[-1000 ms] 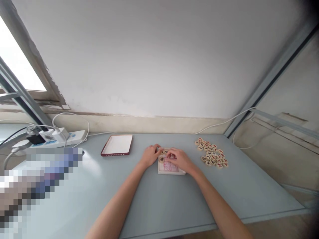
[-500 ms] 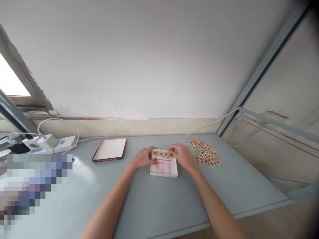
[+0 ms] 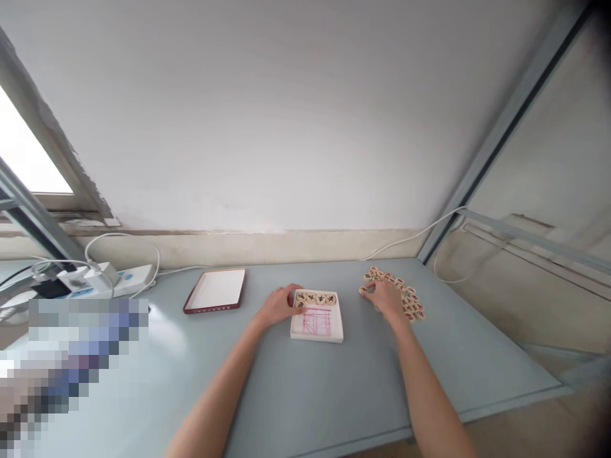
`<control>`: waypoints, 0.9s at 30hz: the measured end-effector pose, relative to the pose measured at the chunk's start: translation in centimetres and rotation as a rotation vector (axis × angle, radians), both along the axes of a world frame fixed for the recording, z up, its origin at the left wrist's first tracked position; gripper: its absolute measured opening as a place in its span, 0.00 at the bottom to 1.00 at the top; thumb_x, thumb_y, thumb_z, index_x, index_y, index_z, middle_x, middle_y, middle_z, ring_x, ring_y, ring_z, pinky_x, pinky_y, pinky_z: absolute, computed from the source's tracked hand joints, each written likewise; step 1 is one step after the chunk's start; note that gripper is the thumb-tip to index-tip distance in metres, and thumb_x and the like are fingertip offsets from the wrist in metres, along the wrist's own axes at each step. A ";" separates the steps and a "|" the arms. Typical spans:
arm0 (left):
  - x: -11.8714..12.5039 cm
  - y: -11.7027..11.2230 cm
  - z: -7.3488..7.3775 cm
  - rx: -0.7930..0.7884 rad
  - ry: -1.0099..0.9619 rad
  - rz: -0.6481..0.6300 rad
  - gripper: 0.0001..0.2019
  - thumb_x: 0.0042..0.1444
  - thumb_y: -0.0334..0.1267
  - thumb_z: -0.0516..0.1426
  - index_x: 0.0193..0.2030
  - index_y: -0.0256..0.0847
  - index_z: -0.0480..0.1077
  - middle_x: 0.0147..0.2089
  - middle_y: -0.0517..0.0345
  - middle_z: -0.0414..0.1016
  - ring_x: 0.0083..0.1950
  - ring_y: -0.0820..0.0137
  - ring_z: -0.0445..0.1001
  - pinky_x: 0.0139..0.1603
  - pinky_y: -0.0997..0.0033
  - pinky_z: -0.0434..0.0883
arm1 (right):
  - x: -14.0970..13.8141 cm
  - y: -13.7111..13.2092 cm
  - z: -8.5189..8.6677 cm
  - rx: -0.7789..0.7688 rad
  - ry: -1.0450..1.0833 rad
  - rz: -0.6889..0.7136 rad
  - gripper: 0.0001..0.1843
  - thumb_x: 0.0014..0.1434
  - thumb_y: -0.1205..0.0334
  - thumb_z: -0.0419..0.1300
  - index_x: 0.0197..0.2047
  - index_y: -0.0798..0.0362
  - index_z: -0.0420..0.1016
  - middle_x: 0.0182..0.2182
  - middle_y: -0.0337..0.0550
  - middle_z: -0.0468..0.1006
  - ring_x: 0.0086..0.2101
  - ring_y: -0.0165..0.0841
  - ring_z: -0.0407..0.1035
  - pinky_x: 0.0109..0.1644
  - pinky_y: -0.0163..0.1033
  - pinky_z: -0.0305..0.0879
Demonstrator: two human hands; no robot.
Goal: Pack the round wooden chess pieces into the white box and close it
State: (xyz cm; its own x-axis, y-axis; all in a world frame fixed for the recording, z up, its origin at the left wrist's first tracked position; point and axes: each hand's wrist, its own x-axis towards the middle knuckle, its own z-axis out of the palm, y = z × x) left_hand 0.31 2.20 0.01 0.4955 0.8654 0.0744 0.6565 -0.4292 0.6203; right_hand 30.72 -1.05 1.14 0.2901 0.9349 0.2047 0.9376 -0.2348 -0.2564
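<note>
A shallow white box (image 3: pixel 317 324) with red lines printed inside lies on the grey table. Several round wooden chess pieces (image 3: pixel 315 298) line its far edge. My left hand (image 3: pixel 279 305) rests against the box's left side, fingers curled on its rim. My right hand (image 3: pixel 386 298) lies on a loose pile of round chess pieces (image 3: pixel 410 302) to the right of the box, fingers bent down over them; I cannot see whether a piece is between the fingers.
A dark red lid (image 3: pixel 216 291) with a white inside lies left of the box. A white power strip (image 3: pixel 112 280) with plugs and cables sits at the far left by the wall. A white cable (image 3: pixel 410 238) runs along the back. The table edge (image 3: pixel 501 404) is near on the right.
My right hand has left the box and moved right onto the pile of loose pieces. The left hand has stayed at the box's left side. The view shifted slightly.
</note>
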 end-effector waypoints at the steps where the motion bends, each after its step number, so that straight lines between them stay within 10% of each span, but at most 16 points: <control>1: 0.0 0.0 0.0 0.005 -0.005 -0.003 0.27 0.43 0.51 0.58 0.51 0.46 0.64 0.30 0.61 0.68 0.36 0.68 0.68 0.35 0.73 0.61 | -0.3 0.0 0.3 0.028 0.074 0.045 0.15 0.50 0.51 0.58 0.34 0.53 0.74 0.38 0.47 0.73 0.42 0.41 0.65 0.43 0.42 0.58; 9: 0.0 -0.2 0.0 0.022 -0.099 0.020 0.25 0.55 0.56 0.45 0.51 0.42 0.63 0.29 0.59 0.69 0.34 0.68 0.68 0.35 0.72 0.61 | -8.0 -1.0 1.7 0.035 0.266 0.726 0.11 0.49 0.58 0.62 0.37 0.49 0.73 0.33 0.38 0.72 0.38 0.32 0.64 0.43 0.36 0.56; 27: 0.8 -0.4 -0.5 0.101 0.019 0.139 0.24 0.43 0.54 0.58 0.46 0.45 0.67 0.31 0.59 0.71 0.36 0.67 0.69 0.35 0.72 0.61 | -11.0 -1.6 1.0 0.040 0.112 0.758 0.02 0.53 0.65 0.60 0.28 0.49 0.72 0.32 0.33 0.76 0.38 0.31 0.66 0.44 0.39 0.49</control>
State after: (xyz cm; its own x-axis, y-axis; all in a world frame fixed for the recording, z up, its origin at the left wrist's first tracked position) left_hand 1.10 1.81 -0.44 0.3740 0.9142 0.1558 0.7249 -0.3930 0.5658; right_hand 19.68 -2.66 2.11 -0.4060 0.8790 0.2501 0.8066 0.4733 -0.3541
